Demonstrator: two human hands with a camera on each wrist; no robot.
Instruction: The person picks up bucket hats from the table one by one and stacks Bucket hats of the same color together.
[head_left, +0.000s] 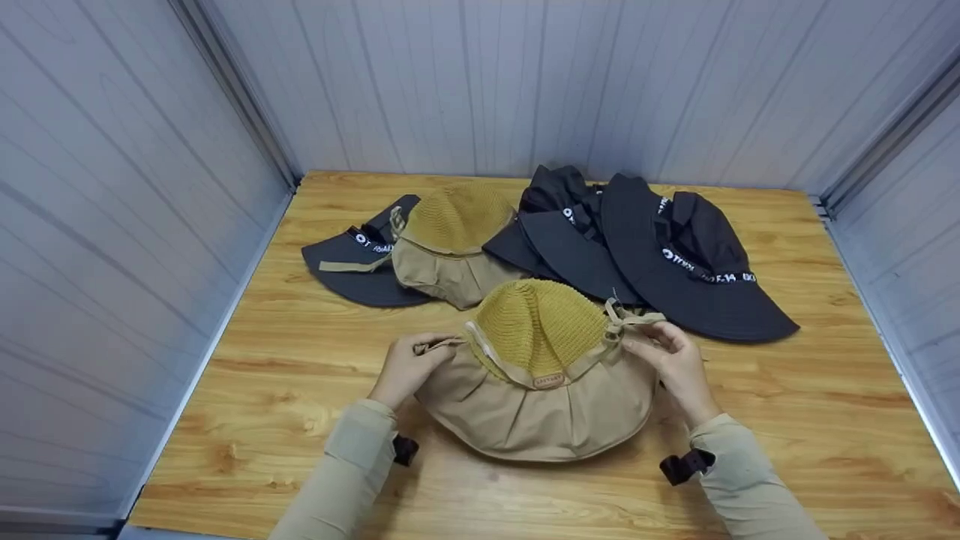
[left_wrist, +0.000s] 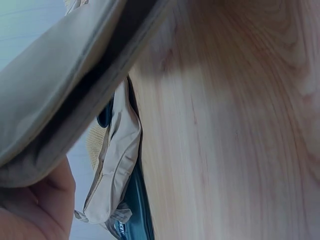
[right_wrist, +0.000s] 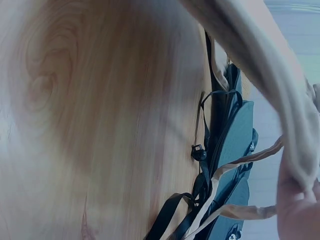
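Observation:
A sun hat (head_left: 551, 424) with a beige pleated brim and a mustard knitted crown is held up over the front of the table, its small label facing me. The left hand (head_left: 409, 367) pinches it at the left side, by a strap and the brim's edge. At the right side, beside a tied bow (head_left: 616, 321), the right hand (head_left: 679, 367) grips the hat between thumb and fingers. In the left wrist view the brim (left_wrist: 45, 85) hangs over the curled fingers. Two loose beige ties (right_wrist: 245, 211) dangle near the right hand in the right wrist view.
Behind lies a second beige-and-mustard hat (head_left: 465, 217), over a dark bucket hat (head_left: 360, 281) at the left. More dark hats (head_left: 697, 300) with white-lettered bands overlap at the back right. Pale panel walls (head_left: 480, 90) enclose the wooden table (head_left: 247, 420) on the back and sides.

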